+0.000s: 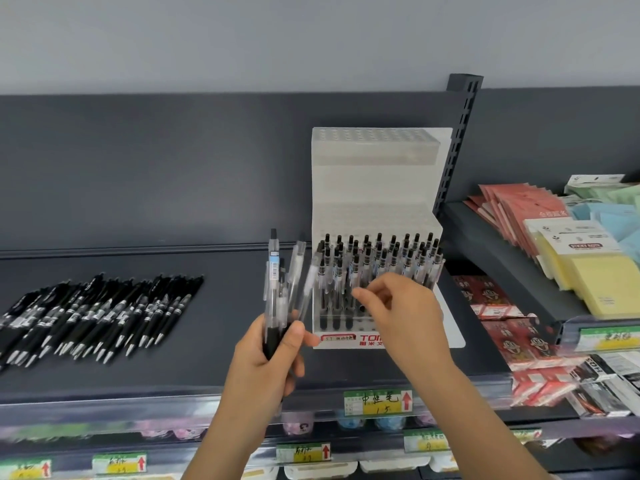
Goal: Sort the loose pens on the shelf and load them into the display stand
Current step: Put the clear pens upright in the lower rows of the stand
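In front of the display stand (377,188), the fingers (372,293) of the right hand (408,317) are curled, with thumb and forefinger tips drawn close together at the stand's lowest tier. Whether they pinch anything cannot be told; motion blur hides the tips. Just to the left, the left hand (263,362) grips a bundle of clear pens (277,292). Its thumb and fingers wrap round the black grip sections, so the bundle stands upright and fans a little at the top, clickers up. One pen rises above the others and carries a barcode label. The stand is white, stepped and perforated. It sits on the dark shelf (214,344) against the back panel, and rows of standing pens (381,258) fill its lowest tier, clickers up. A red-lettered label runs along the stand's front edge, partly behind the right hand. Well apart, on the left of the shelf, loose black pens (97,317) lie side by side in a slanted row, tips toward the front edge. A yellow price tag (379,401) is fixed to the shelf's front rail. On the neighbouring shelf to the right lie sticky notes (595,275) and red packets (512,209).
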Tool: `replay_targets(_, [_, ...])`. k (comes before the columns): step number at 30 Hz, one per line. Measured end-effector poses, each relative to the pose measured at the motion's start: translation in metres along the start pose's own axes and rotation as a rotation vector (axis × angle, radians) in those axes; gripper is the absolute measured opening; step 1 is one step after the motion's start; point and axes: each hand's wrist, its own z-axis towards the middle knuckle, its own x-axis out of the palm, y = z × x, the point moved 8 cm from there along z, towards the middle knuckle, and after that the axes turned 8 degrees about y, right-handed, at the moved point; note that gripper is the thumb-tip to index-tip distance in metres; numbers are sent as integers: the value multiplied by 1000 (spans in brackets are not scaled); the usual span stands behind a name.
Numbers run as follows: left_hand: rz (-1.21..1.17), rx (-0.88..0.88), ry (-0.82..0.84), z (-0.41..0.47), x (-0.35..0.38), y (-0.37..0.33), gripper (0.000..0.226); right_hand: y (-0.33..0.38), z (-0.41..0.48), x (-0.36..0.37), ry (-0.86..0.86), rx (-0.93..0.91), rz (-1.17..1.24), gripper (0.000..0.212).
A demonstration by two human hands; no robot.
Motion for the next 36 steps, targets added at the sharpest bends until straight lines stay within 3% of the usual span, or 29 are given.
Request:
replay_targets(2, [0, -14, 27, 0, 6, 0, 24, 4, -6, -5, -12, -20, 147, 22])
replay_targets(7, [25, -1, 97, 1, 24, -4, 6, 28, -19, 15, 283, -51, 632, 10])
replay_targets(11, [23, 7, 102, 2, 28, -3, 13, 24, -24, 14, 250, 15, 877, 8])
replay_targets(15, [14, 4, 68, 4, 23, 1, 10, 16, -28, 10, 202, 57, 941, 6])
replay_targets(19, [57, 16, 80, 6, 24, 2, 11, 16, -29, 6, 148, 41, 850, 11])
replay_targets(21, [40, 0, 86, 6, 23, 5, 10, 15, -29, 2, 129, 36, 839, 3])
replay_targets(23, [-1, -27, 47, 8, 16, 9, 9, 12, -27, -10, 80, 39, 848, 12])
replay_targets(25, [-17, -50, -25, 9, 5, 13, 8, 3, -22, -28, -28, 32, 805, 19])
replay_targets(28, [10, -72, -92, 8, -7, 15, 9, -9, -17, -54, -249, 19, 607, 10])
replay_targets(30, [21, -77, -98, 8, -10, 16, 13, -11, -15, -59, -335, 20, 530, 19])
replay_targets(36, [-62, -66, -76, 8, -7, 11, 11, 3, -3, -40, -272, -32, 331, 2])
